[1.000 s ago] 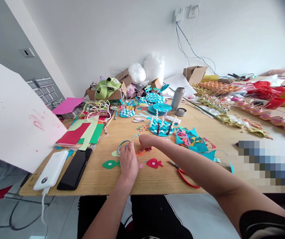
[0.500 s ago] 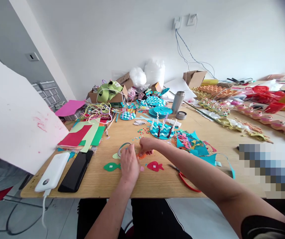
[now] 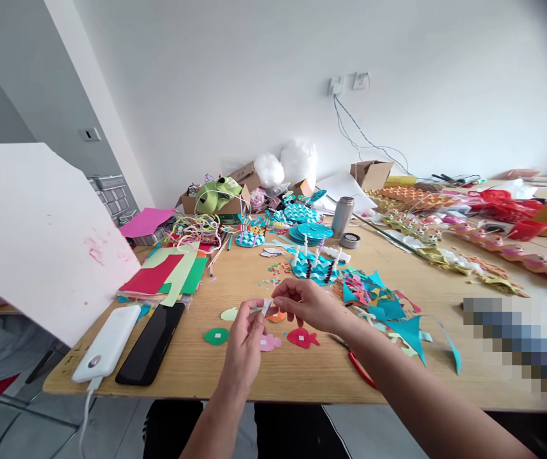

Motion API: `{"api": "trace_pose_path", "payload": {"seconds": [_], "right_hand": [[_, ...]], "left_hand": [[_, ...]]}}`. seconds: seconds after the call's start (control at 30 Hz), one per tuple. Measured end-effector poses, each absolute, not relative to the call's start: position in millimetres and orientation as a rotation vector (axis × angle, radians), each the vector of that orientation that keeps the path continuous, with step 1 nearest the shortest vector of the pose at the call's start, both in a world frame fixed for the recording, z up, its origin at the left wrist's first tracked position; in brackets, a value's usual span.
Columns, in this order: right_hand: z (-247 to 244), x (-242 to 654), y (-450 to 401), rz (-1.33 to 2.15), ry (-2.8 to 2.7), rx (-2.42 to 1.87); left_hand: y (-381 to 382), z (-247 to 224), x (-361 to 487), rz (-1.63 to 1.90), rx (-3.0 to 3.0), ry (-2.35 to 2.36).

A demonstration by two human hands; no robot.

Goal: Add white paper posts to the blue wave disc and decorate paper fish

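Small white strip (image 3: 267, 307), narrow and tilted

a craft workroom, it seems: coloured paper (image 3: 153, 274), teal scraps (image 3: 407, 333) and scissors (image 3: 360, 370) on a wooden table (image 3: 197, 373)

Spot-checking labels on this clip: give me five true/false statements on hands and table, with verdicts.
1. The left hand and right hand are both at a small white piece. True.
2. The right hand holds the scissors. False: they lie on the table.
3. A black phone lies beside the white power bank. True.
4. The metal bottle has tipped over. False: it stands upright.
5. The red fish cutout bears a white patch. True.
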State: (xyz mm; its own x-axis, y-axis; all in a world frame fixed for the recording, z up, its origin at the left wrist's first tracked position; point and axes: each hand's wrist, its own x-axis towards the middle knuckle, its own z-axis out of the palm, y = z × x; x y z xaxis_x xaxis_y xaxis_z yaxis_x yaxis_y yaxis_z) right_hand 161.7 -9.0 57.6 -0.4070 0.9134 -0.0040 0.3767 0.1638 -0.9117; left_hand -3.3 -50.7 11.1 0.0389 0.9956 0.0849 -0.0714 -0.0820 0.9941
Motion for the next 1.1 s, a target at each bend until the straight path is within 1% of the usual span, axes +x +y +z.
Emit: {"api": "trace_pose_path", "payload": {"seconds": [0.1,0.17,0.23,0.37,0.47,0.53,0.67,0.8,0.93,1.1], "right_hand": [[62,157,-21,1.208,-1.892,-1.216],[62,155,-28,1.118,-1.933,-1.261],[62,152,-35,0.945,-2.011,-1.316],[57,145,-51,0.458,-2.189,-1.370],[52,141,-60,0.165,-2.214,-1.329],[50,140,-65,0.037,-2.184,-1.265],[49,142,-72,-0.061,-2.123,-1.161],[49,158,-80,0.007,-2.031,-1.128],[31,204,-94,-0.014,-1.851,-1.361],[-25,267,-112,-0.320,-2.014,-1.869]], "left_hand": [[-61,11,1,1.231,1.250,1.040],[-66,10,3,1.220,1.264,1.019],[-70,8,5,1.224,1.271,1.006],[-77,3,10,1.245,1.257,1.003],[-81,5,13,1.262,1.188,0.978],[-84,10,13,1.284,1.112,0.975],[-88,21,9,1.294,1.029,0.969],[-92,27,7,1.260,1.016,0.968],[-93,27,2,1.280,0.974,1.004],[-92,25,-2,1.255,0.940,0.987]]}}
